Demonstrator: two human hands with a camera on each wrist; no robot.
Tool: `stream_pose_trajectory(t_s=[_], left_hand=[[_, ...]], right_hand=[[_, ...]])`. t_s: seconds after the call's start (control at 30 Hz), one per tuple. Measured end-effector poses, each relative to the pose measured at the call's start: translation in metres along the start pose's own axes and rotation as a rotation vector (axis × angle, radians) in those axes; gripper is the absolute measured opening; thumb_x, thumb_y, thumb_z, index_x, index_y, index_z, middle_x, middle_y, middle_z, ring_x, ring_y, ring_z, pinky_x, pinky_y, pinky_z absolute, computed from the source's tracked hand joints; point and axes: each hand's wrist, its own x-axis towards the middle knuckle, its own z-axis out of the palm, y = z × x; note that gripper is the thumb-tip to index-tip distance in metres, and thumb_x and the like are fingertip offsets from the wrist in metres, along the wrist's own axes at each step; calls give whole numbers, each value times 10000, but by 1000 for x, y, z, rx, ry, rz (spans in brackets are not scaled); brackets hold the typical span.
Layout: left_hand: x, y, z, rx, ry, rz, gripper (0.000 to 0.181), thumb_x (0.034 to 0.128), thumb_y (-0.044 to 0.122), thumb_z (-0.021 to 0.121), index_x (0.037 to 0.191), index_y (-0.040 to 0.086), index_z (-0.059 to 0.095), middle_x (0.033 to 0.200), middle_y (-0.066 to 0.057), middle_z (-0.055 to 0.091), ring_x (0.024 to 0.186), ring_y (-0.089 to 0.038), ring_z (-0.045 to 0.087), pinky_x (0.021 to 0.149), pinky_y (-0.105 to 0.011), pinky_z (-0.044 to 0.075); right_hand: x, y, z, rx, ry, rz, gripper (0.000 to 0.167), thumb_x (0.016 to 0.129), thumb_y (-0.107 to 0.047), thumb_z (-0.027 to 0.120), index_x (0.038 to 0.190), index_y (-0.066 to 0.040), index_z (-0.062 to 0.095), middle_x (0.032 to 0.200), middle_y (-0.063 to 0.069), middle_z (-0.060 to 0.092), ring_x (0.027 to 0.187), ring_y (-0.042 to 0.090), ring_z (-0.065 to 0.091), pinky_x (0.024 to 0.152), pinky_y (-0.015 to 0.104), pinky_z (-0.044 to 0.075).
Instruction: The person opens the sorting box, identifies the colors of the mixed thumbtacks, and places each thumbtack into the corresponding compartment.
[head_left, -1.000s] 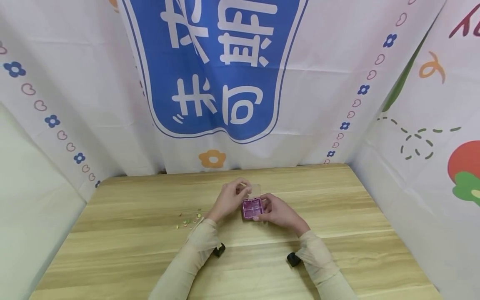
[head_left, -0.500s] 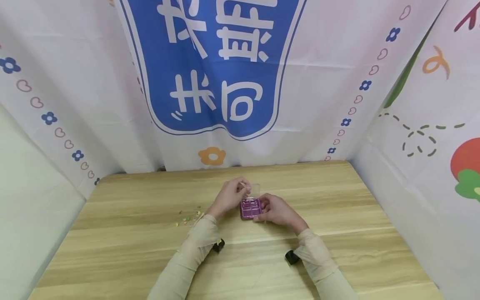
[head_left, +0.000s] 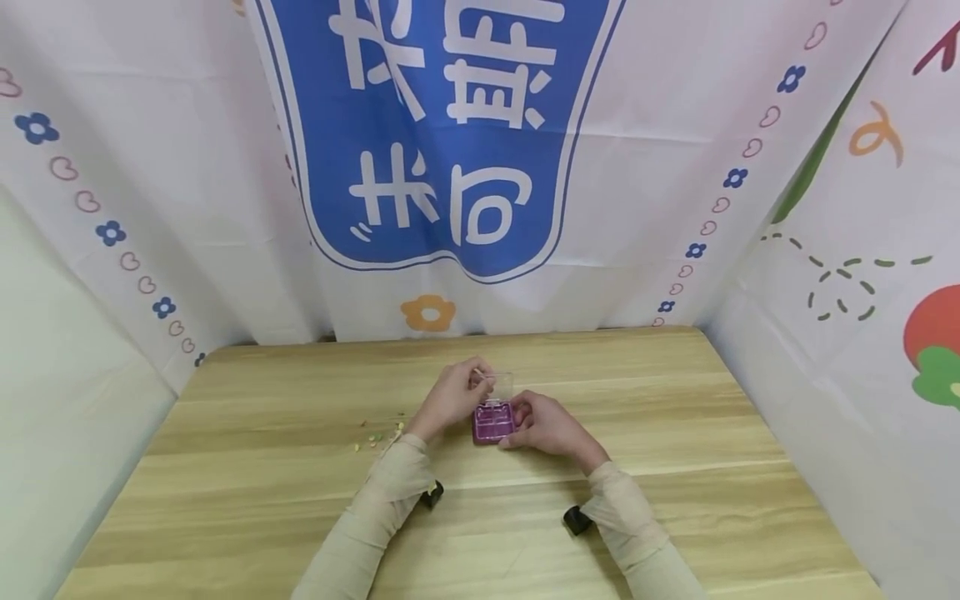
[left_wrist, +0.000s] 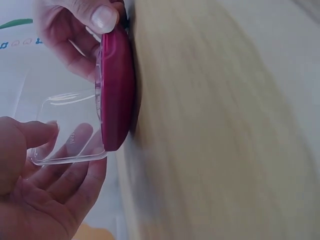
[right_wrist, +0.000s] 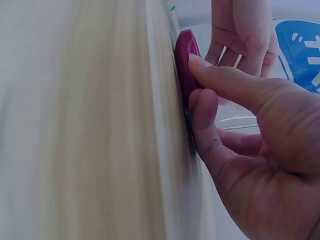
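A small magenta pill box (head_left: 493, 425) lies on the table, its compartments facing up. Its clear lid (head_left: 502, 384) stands raised at the far side. My left hand (head_left: 450, 403) pinches the lid between thumb and fingers; the left wrist view shows the thumb on one face of the clear lid (left_wrist: 67, 117) and fingers behind it. My right hand (head_left: 551, 425) grips the right side of the box. In the right wrist view the thumb presses on the magenta box (right_wrist: 186, 72), with the fingers curled against it. No contents can be made out in the compartments.
Several tiny coloured pieces (head_left: 377, 438) are scattered on the wooden table (head_left: 247, 500), left of my left hand. A printed white curtain (head_left: 630, 208) hangs along the table's back edge. Black wrist devices (head_left: 577, 521) sit under both sleeves.
The pill box has shifted slightly left and toward me, with both hands moving along with it. The lid stays raised in my left hand.
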Motion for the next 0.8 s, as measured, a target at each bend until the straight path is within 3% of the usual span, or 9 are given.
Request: stream_pose_trajectory(t_s=[0.3,0.8], left_hand=[[-7,-7,-19,27,-9,6,39,1019,147,672,1013,108,666,932,-73,775,835,-153,729,775,-306,626],[-16,-14,-32,17,-7,-20,55,1027,142,662,1041,89,667,951,-95,774,847,-164,729,759,-287,627]], right_hand=[[10,-11,15,-3,-12,1,747,772,-188,936,1367,58,556,974,92,710,808,155,663,728,279,600],[16,-22,28,-1,-3,19,743,770,-196,942,1366,34,564,960,87,713,775,156,660,695,292,589]])
